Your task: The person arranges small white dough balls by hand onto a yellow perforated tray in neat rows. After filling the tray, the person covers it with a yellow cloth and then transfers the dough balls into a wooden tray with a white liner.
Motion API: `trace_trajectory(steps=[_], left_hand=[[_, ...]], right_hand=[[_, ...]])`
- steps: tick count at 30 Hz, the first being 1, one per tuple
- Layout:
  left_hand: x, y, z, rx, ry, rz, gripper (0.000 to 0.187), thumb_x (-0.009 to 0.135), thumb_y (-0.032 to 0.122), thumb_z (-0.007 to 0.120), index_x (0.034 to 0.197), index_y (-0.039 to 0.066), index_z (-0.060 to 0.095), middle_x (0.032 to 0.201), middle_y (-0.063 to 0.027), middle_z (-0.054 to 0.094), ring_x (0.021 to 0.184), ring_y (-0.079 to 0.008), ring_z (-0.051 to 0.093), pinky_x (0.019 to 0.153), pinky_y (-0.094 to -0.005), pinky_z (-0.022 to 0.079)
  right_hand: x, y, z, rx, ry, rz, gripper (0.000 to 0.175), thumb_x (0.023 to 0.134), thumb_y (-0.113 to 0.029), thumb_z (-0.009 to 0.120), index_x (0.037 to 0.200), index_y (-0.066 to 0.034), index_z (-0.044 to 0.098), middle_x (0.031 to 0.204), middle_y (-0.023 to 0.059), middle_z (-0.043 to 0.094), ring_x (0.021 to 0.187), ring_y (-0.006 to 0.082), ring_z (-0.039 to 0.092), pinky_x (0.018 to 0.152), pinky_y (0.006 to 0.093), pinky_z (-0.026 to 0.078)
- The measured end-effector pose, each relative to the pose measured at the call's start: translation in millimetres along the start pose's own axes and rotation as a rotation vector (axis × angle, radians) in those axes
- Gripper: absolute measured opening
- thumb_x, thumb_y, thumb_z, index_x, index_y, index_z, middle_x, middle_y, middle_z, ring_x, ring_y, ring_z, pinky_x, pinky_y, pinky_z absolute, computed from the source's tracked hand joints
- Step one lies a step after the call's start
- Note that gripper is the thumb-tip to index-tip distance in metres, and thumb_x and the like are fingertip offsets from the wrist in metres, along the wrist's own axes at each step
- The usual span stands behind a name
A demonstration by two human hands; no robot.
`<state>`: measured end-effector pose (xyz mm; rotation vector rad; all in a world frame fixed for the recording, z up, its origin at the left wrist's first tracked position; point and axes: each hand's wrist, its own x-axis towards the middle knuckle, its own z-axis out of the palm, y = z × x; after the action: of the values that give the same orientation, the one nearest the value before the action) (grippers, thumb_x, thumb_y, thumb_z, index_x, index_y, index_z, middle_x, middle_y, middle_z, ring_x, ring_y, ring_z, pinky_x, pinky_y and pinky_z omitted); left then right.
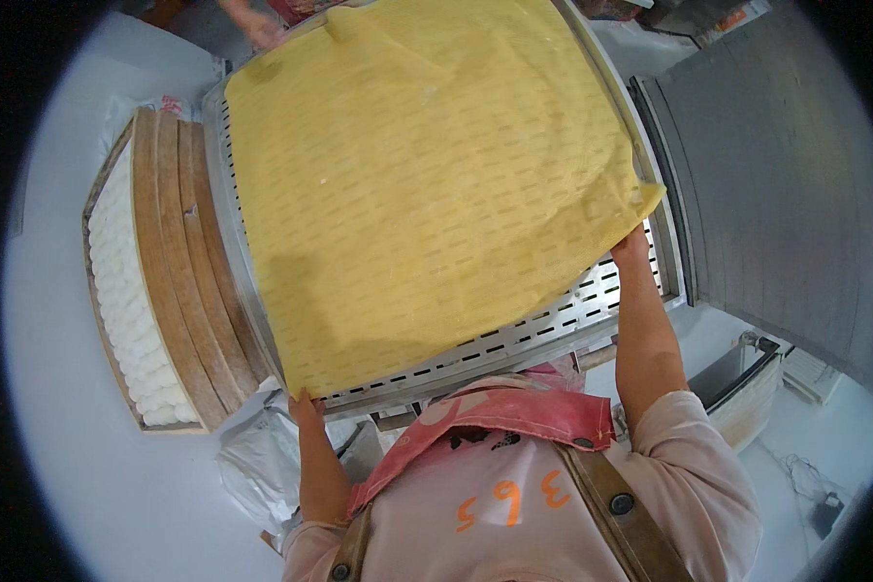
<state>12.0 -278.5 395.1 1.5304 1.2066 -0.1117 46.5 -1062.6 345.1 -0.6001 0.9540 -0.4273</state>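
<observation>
A thin yellow mesh cloth [422, 174] lies over a large perforated metal tray [589, 302], whose slots show through it. At the tray's near left corner, my left hand [306, 409] grips a corner of the cloth. My right hand [631, 246] holds the cloth's near right part, which is raised and folded over the fingers; most of those fingers are hidden beneath it. A strip of bare slotted metal shows along the tray's near edge, between the cloth and my body.
Another person's hand [262, 30] is by the tray's far left corner. Stacked wooden trays [189, 269] stand at the left, the top one holding rows of white rounded pieces [127, 291]. A grey metal panel [778, 189] borders the right side. Plastic sheeting [262, 458] hangs at the lower left.
</observation>
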Motion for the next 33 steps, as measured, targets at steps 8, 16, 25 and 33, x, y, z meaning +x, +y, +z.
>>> trace_trajectory(steps=[8,16,25,33], left_hand=[[3.2,-4.1,-31.0,0.32,-0.067,0.066,0.015,0.093,0.016,0.062,0.104,0.008,0.057,0.079,-0.0063,0.066,0.055,-0.0177,0.061,0.044,-0.0272,0.043],[29.9,-42.3,-65.4,1.0,0.154,0.36,0.03,0.084,0.025,0.07,0.1,0.0,0.067,0.092,-0.0189,0.07,0.078,-0.0323,0.069,0.066,-0.0434,0.054],[70.5,-50.6,-71.4,1.481,0.092,0.513,0.04,0.087,0.034,0.064,0.103,-0.001,0.067,0.106,-0.0248,0.068,0.101,-0.0431,0.065,0.087,-0.051,0.051],[34.8,-37.4,-39.8,1.432,0.088,0.432,0.037,0.089,0.034,0.06,0.107,0.002,0.067,0.111,-0.0235,0.067,0.103,-0.0439,0.064,0.086,-0.0522,0.051]], right_hand=[[-41.1,-10.6,16.0,0.101,0.001,0.132,0.06,0.098,-0.051,0.052,0.138,-0.006,0.049,0.131,0.013,0.058,0.121,0.0317,0.056,0.1,0.0475,0.048],[-17.6,-33.6,-146.6,-0.779,0.45,-0.086,0.025,0.085,-0.018,0.076,0.097,-0.003,0.059,0.088,0.0071,0.068,0.067,0.0141,0.061,0.052,0.0316,0.047],[-7.3,-59.2,-200.7,-1.719,0.325,-0.419,0.023,0.082,-0.018,0.071,0.092,0.0008,0.061,0.075,0.0122,0.069,0.062,0.0213,0.07,0.059,0.0343,0.054],[-30.9,-65.9,-187.4,-1.956,0.419,-0.341,0.028,0.081,-0.023,0.066,0.096,-0.0005,0.065,0.095,0.022,0.07,0.09,0.0374,0.069,0.079,0.045,0.054]])
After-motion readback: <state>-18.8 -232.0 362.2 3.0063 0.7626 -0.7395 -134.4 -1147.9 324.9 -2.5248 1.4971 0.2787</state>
